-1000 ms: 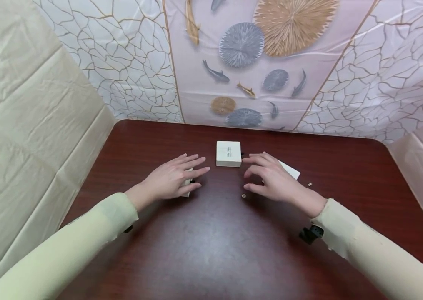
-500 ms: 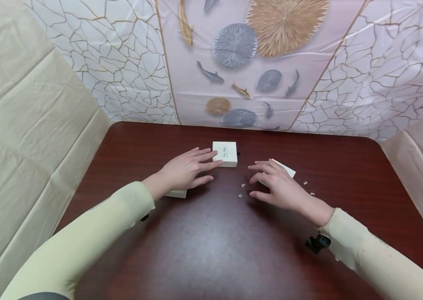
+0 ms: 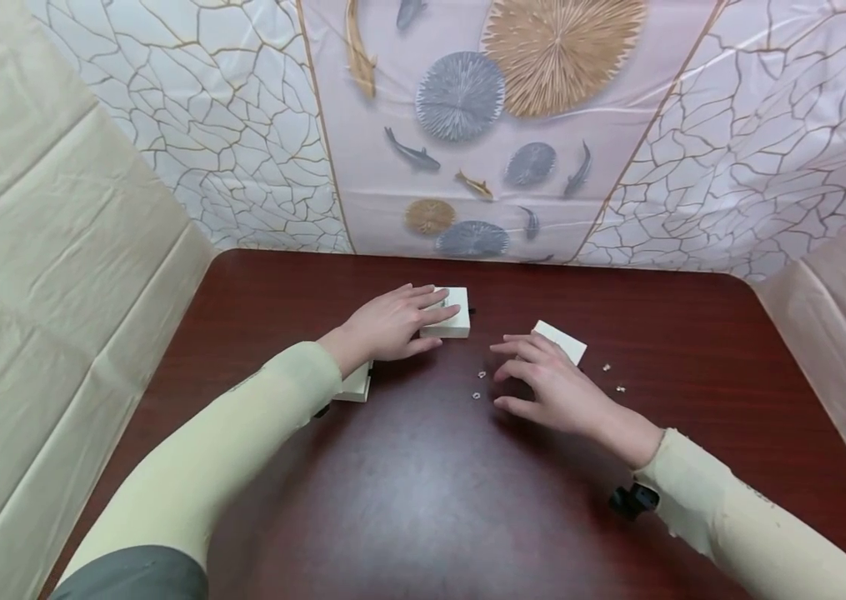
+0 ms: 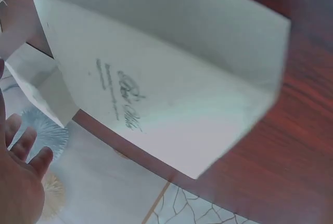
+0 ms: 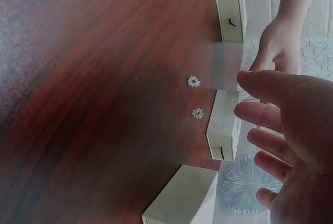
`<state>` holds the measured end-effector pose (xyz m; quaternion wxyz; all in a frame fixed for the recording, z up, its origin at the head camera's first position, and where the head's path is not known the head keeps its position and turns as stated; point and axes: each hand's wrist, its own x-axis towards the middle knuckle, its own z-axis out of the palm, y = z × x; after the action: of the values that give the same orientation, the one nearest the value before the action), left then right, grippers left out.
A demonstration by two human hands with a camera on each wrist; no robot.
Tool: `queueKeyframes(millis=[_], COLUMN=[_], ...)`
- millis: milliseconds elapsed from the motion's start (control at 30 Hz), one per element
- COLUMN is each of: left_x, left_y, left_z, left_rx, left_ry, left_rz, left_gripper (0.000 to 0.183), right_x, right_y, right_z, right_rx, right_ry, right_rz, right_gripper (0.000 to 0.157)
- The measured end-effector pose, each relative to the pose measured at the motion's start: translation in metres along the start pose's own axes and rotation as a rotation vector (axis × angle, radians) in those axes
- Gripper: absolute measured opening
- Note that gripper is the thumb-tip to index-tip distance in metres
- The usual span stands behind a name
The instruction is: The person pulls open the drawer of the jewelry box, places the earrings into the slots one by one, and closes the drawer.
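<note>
My left hand (image 3: 392, 325) lies with straight fingers over the middle white box (image 3: 458, 327) at the back of the table. Whether the fingers touch its lid is hard to tell. Below my left wrist sits the left white box (image 3: 355, 385), partly covered by the sleeve; dark script lettering shows on this box (image 4: 125, 94) in the left wrist view. My right hand (image 3: 553, 387), fingers loosely bent and holding nothing, hovers in front of the right white box (image 3: 563, 340). Two small sparkling flower-shaped pieces (image 5: 193, 81) lie between the hands.
Two more tiny shiny pieces (image 3: 606, 367) lie right of my right hand. Short black tabs show on the ends of two boxes (image 5: 231, 24) in the right wrist view. A patterned cloth (image 3: 468, 200) hangs behind the dark red table (image 3: 423, 500), with plain cloth at both sides.
My left hand has moved right and away from me, from the left box to over the middle box. My right hand stays near the right box. The head view has shifted slightly.
</note>
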<state>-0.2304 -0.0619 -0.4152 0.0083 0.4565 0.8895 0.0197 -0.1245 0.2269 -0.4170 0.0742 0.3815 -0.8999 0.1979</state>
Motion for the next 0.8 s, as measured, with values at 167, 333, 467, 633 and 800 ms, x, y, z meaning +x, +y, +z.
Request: queueKeyframes(millis=[167, 333, 467, 633, 800], left_x=[0.013, 0.023, 0.029, 0.034, 0.039], left_y=[-0.003, -0.007, -0.008, -0.008, -0.007], left_z=[0.004, 0.009, 0.010, 0.012, 0.015], left_rx=[-0.003, 0.006, 0.003, -0.003, -0.024], left_ry=[-0.021, -0.043, -0.060, -0.077, -0.095], left_rz=[-0.010, -0.020, -0.023, -0.020, -0.028], left_gripper=[0.062, 0.063, 0.064, 0.063, 0.064], right_x=[-0.006, -0.014, -0.019, -0.024, -0.027], right_y=[-0.003, -0.006, -0.008, -0.012, -0.015], right_z=[0.002, 0.002, 0.001, -0.002, -0.005], right_rx=[-0.006, -0.030, -0.057, -0.087, -0.097], right_ry=[-0.033, -0.058, -0.070, -0.095, -0.126], right_rz=[0.006, 0.008, 0.007, 0.013, 0.008], right_gripper=[0.023, 0.023, 0.025, 0.029, 0.033])
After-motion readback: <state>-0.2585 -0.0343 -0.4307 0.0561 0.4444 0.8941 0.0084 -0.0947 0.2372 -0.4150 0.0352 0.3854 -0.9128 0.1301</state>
